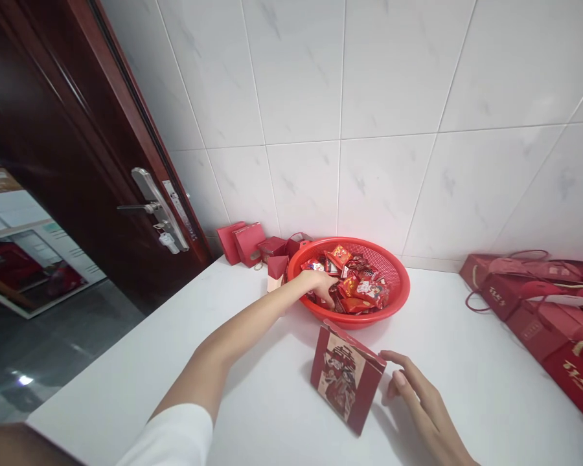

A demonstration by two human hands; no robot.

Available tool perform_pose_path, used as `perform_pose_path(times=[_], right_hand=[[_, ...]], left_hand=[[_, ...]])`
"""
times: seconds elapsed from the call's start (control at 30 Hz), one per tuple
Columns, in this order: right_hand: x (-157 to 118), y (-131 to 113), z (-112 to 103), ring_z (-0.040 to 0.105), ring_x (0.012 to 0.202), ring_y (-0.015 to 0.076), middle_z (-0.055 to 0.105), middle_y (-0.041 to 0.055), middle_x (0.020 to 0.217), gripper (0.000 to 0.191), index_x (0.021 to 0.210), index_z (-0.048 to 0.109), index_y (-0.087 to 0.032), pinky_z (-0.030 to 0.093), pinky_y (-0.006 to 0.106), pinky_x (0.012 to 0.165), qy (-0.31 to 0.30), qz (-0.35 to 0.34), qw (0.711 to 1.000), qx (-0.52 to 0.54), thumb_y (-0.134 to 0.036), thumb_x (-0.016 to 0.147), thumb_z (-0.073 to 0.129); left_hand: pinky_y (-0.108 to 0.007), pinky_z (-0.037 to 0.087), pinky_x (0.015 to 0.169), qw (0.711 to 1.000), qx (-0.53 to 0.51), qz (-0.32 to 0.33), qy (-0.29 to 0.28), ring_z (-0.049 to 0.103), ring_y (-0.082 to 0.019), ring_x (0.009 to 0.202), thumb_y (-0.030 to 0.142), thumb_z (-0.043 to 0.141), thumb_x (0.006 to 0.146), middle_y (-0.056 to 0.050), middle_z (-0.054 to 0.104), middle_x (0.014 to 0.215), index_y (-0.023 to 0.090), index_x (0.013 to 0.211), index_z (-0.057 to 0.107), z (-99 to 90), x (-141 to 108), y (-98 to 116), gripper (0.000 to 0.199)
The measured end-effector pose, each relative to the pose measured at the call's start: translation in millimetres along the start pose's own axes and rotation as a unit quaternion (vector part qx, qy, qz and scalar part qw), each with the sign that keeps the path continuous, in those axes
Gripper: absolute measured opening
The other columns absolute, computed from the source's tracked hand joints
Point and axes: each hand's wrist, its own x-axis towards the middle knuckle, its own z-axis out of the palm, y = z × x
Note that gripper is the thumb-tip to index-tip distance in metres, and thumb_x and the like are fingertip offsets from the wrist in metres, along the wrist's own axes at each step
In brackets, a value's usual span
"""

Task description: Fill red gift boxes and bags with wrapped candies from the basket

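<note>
On a smooth white counter [272, 417], a round red plastic basket [400, 288] is set. Before it, a dark-red printed cardboard box [342, 375] is stood. By the box, the right hand [425, 402] is held with fingers parted. The left hand [321, 285] is dipped among red-wrapped packets [366, 292] in the basket; its grip cannot be told.

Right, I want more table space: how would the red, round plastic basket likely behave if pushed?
The red, round plastic basket would probably slide rather than tip, being broad and low. Its even curve suggests it's fairly stiff. The small, glossy, mostly red packets heaped inside likely add weight and might shift.
</note>
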Motion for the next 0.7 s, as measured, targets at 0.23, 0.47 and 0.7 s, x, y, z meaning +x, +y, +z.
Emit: perform_pose_path(times=[0.23,0.47,0.7], right_hand=[[1.9,9.3,2.9,0.061,0.065,0.0194,0.061,0.0005,0.066,0.048,0.119,0.062,-0.024,0.048,0.028,0.063,0.010,0.020,1.000,0.009,-0.061,0.098,0.039],[11.2,14.9,6.1,0.054,0.061,0.0181,0.057,0.0014,0.068,0.052,0.113,0.063,-0.023,0.047,0.030,0.063,0.011,0.044,0.999,-0.018,-0.063,0.098,0.034],[13.6,18.8,3.7,0.055,0.067,0.0172,0.062,0.0031,0.080,0.046,0.113,0.061,-0.024,0.047,0.030,0.065,-0.015,0.061,0.998,0.006,-0.059,0.099,0.035]], left_hand=[[-0.032,0.050,0.086,0.992,0.012,-0.022,0.124,0.068,-0.029,0.106,0.026,0.062,0.081,-0.009,0.075,0.111,0.024,0.108,0.074,-22.8,11.6,8.6,0.029],[-0.040,0.049,0.093,0.974,-0.024,-0.106,0.200,0.059,-0.036,0.122,0.042,0.043,0.100,-0.024,0.062,0.132,0.011,0.125,0.062,-31.9,52.8,-2.4,0.045],[-0.044,0.056,0.091,0.991,-0.091,-0.025,0.096,0.063,-0.027,0.109,0.038,0.061,0.096,-0.007,0.062,0.127,0.017,0.123,0.062,-25.8,73.5,-18.6,0.035]])
